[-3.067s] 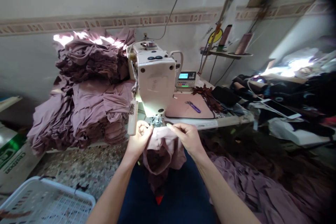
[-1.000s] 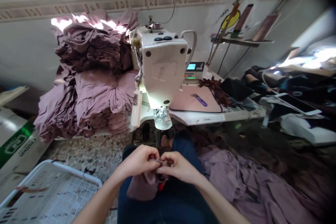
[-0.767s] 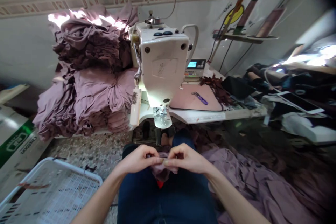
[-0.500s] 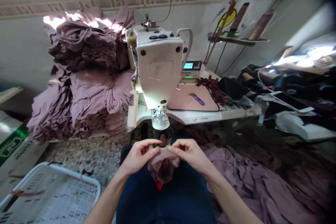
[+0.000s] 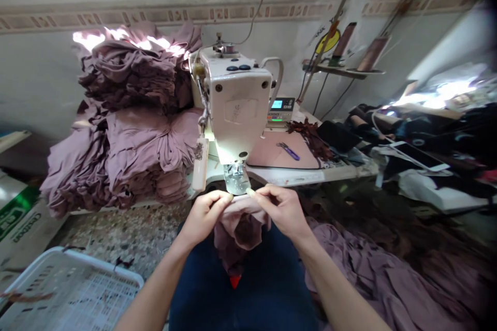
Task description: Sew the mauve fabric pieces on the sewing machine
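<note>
Currently, left hand (image 5: 204,219) and right hand (image 5: 280,211) nearly closed, each pinching top edge of mauve knit fabric (image 5: 240,230), holding edge taut between them. Fabric hangs over lap (image 5: 267,295), just before presser foot (image 5: 236,177) at front edge of counter (image 5: 306,177).

Head-worn camera — looking forward, down at a sewing machine (image 5: 235,108).
</note>
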A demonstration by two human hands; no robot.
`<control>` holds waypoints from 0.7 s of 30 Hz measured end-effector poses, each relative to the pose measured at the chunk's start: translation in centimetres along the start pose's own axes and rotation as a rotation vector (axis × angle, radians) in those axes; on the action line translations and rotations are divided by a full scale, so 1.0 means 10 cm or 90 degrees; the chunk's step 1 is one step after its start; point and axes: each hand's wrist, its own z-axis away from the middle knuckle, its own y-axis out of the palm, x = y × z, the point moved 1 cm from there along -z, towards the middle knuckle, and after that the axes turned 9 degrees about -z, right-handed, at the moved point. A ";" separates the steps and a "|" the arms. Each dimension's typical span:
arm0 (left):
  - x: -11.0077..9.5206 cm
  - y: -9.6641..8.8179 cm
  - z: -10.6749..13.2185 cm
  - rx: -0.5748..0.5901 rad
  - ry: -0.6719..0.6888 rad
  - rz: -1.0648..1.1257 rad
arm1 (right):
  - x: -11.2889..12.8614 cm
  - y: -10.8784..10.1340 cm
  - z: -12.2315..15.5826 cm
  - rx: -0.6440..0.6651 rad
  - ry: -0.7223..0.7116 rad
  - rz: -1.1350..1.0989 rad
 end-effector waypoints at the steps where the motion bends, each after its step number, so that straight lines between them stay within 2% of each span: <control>1: -0.02 -0.01 -0.04 -0.001 -0.016 0.007 | -0.03 0.00 -0.05 0.002 0.014 -0.012; 7: -0.05 -0.04 -0.16 -0.067 -0.088 -0.020 | -0.21 0.01 -0.21 -0.016 0.075 -0.066; 11: -0.02 -0.03 -0.24 -0.122 -0.115 -0.017 | -0.28 0.03 -0.25 -0.051 0.070 -0.095; 16: 0.06 -0.01 -0.42 -0.152 -0.094 0.075 | -0.32 0.03 -0.36 -0.082 0.038 -0.073; 21: 0.13 0.05 -0.57 -0.151 -0.071 0.127 | -0.39 0.01 -0.48 -0.093 0.022 -0.063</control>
